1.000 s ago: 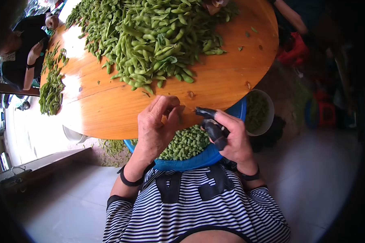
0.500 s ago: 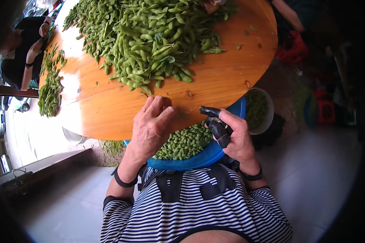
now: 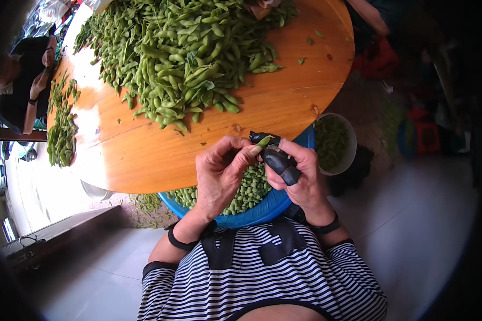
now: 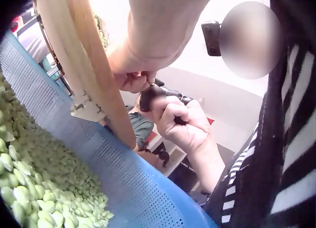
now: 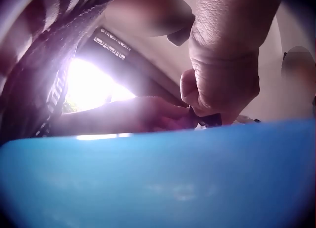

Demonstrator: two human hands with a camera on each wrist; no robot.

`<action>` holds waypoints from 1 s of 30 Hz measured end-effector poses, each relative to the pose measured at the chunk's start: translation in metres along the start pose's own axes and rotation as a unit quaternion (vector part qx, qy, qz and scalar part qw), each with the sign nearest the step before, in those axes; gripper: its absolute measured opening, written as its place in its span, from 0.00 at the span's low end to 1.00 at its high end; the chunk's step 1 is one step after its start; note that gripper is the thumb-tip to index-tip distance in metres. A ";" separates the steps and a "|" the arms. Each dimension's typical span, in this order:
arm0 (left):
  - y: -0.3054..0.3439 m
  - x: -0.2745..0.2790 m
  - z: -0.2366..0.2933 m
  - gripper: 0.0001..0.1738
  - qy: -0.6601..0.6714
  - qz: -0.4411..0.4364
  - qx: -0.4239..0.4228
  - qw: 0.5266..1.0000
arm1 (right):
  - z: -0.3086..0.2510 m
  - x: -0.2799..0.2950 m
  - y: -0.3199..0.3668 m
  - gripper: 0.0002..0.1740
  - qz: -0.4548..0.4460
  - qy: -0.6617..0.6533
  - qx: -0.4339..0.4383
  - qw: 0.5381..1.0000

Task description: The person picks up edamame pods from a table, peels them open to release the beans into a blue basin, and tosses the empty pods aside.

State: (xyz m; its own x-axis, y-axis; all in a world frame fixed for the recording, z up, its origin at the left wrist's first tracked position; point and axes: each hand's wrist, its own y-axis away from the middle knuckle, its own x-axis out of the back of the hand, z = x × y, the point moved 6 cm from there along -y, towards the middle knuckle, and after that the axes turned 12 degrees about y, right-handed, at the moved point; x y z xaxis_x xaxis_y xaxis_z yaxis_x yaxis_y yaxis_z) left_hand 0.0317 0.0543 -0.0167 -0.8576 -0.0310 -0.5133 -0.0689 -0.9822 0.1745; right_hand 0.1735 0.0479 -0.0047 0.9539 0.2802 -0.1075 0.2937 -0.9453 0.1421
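Between thumb and finger, the left hand [image 3: 219, 170] pinches a green pod [image 3: 264, 141] above the table's near edge. The right hand [image 3: 301, 170] has black coverings [image 3: 279, 159] on its thumb and a finger, which close round the pod's other end. Both hands meet over a blue basket [image 3: 256, 215] of shelled beans [image 3: 250, 193]. In the left wrist view the right hand [image 4: 185, 127] has curled fingers beside the left fingertips; the pod is not clear there. The right wrist view shows the right hand [image 5: 222, 85] above the blue rim [image 5: 158, 173].
A large heap of pods [image 3: 171, 59] covers the back of the round wooden table [image 3: 300, 88], with a smaller pile [image 3: 62, 134] at its left. A white bucket [image 3: 349, 140] stands at the right. Another person's hands [image 3: 40, 80] are at the far left.
The left hand has moved right from the table's edge to the right hand and now holds a pod there. The right hand's covered thumb and finger have closed on it. The head view has shifted slightly.
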 end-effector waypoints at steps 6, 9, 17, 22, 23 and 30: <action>0.002 -0.002 0.003 0.04 -0.033 0.032 -0.044 0.998 | -0.002 -0.002 0.001 0.10 -0.024 -0.096 -0.002 0.995; 0.001 0.002 -0.003 0.05 -0.071 0.022 -0.090 0.993 | -0.003 -0.001 0.000 0.13 -0.007 -0.040 0.031 0.999; 0.001 -0.004 -0.021 0.12 0.205 -0.034 0.164 0.964 | -0.010 0.005 -0.002 0.13 0.045 0.175 0.084 0.980; 0.003 -0.005 0.006 0.05 -0.060 0.012 -0.036 0.997 | -0.025 0.001 0.000 0.14 0.072 0.268 0.085 0.957; 0.003 -0.004 0.005 0.05 -0.060 0.013 -0.035 0.998 | -0.026 0.000 0.001 0.12 0.076 0.269 0.087 0.956; 0.030 -0.027 0.010 0.24 -0.607 -0.087 -0.393 0.686 | -0.024 -0.003 0.003 0.09 0.105 0.332 0.093 0.933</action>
State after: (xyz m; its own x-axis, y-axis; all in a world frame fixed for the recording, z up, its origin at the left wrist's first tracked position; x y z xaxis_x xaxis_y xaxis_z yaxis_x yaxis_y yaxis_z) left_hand 0.0479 0.0274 0.0113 -0.6965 -0.1929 0.6911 -0.3362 -0.7632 -0.5519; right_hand 0.1733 0.0483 0.0197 0.8356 0.0682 0.5450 0.1387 -0.9863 -0.0892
